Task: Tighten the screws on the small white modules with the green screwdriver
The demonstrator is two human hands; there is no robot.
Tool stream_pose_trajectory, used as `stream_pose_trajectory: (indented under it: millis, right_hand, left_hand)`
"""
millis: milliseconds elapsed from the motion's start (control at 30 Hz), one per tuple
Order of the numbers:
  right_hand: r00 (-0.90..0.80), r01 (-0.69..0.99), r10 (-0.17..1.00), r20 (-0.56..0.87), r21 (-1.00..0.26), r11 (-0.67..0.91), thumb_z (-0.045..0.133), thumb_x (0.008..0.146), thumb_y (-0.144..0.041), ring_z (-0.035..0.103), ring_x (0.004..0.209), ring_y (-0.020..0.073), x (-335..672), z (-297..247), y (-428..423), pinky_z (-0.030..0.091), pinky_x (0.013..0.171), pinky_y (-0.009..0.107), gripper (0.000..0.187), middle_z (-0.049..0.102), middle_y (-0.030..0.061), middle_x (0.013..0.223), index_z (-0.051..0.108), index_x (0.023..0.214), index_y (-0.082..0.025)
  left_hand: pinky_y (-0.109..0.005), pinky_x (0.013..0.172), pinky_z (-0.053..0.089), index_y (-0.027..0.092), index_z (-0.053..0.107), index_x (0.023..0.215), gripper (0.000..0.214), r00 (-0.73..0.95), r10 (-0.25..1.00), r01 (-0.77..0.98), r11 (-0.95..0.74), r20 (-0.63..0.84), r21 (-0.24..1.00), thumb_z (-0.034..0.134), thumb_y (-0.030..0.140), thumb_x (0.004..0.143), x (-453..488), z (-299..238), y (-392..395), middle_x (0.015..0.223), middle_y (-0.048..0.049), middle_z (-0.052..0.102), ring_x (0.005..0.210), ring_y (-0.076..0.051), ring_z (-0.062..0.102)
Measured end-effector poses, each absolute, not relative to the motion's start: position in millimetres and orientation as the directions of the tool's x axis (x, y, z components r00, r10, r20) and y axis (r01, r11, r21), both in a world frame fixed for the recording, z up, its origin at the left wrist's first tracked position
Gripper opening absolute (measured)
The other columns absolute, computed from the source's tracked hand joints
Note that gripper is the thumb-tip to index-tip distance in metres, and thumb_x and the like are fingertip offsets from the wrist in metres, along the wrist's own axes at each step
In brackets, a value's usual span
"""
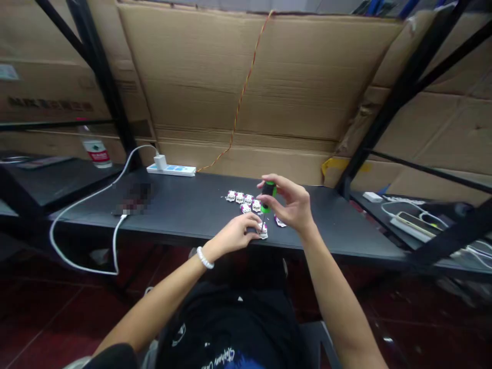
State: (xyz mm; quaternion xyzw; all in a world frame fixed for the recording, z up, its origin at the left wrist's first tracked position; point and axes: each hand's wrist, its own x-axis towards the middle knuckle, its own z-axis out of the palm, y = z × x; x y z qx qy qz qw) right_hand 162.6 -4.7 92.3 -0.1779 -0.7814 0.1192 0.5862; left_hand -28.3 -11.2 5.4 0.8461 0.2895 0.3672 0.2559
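Head view: right hand [292, 201] grips a screwdriver [269, 189] that, tilting, could jab left hand [239, 231] pinching white part [263, 234] from nine o'clock.

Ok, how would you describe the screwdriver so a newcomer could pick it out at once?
Below the big cardboard panel is a black tabletop with a cluster of small white-and-purple parts. Over them, the right hand grips the screwdriver, its shaft pointing down at the part the left hand touches. Its black handle with bright green ends sets it apart from those parts.
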Motion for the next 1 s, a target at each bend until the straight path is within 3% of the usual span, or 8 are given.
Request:
stream_pose_trajectory:
  millis: [200, 400, 533, 1000]
  right_hand:
    - [0.095, 0.131, 0.454, 0.886, -0.463, 0.876, 0.087, 0.088, -0.032, 0.080, 0.073, 0.0174, 193, 83, -12, 0.070, 0.068, 0.031, 0.044, 0.081, 0.0027, 0.100, 0.074, 0.130, -0.026]
    - [0.323, 0.170, 0.433, 0.842, -0.501, 0.848, 0.091, 0.085, -0.037, 0.080, 0.067, 0.0177, 200, 67, -11, 0.070, 0.064, 0.031, 0.043, 0.079, 0.0006, 0.094, 0.074, 0.123, -0.024]
    - [0.322, 0.158, 0.464, 0.825, -0.531, 0.833, 0.089, 0.086, -0.037, 0.081, 0.068, 0.0173, 196, 61, -8, 0.070, 0.066, 0.030, 0.043, 0.080, 0.0010, 0.096, 0.074, 0.125, -0.024]
    - [0.285, 0.171, 0.494, 0.822, -0.550, 0.817, 0.087, 0.088, -0.038, 0.081, 0.072, 0.0171, 189, 58, -12, 0.071, 0.069, 0.032, 0.043, 0.079, 0.0015, 0.098, 0.073, 0.127, -0.026]
  left_hand:
    - [-0.036, 0.107, 0.056, 0.019, 0.080, 0.099, 0.009, 0.550, 0.692, 0.330, -0.695, 0.468, 0.639, 0.076, 0.015, 0.093, -28, 7, -13, 0.116, -0.0079, 0.072, 0.107, -0.021, 0.070]
    - [-0.039, 0.112, 0.052, 0.020, 0.077, 0.099, 0.007, 0.559, 0.694, 0.364, -0.698, 0.455, 0.617, 0.077, 0.016, 0.093, -29, 6, -12, 0.125, -0.0085, 0.073, 0.119, -0.025, 0.068]
    - [-0.038, 0.109, 0.052, 0.020, 0.077, 0.099, 0.008, 0.575, 0.679, 0.365, -0.712, 0.457, 0.600, 0.079, 0.017, 0.093, -29, 5, -10, 0.117, -0.0070, 0.077, 0.115, -0.024, 0.069]
    - [-0.038, 0.107, 0.052, 0.019, 0.077, 0.098, 0.007, 0.578, 0.670, 0.353, -0.720, 0.465, 0.597, 0.080, 0.016, 0.092, -29, 6, -10, 0.117, -0.0075, 0.079, 0.114, -0.024, 0.070]
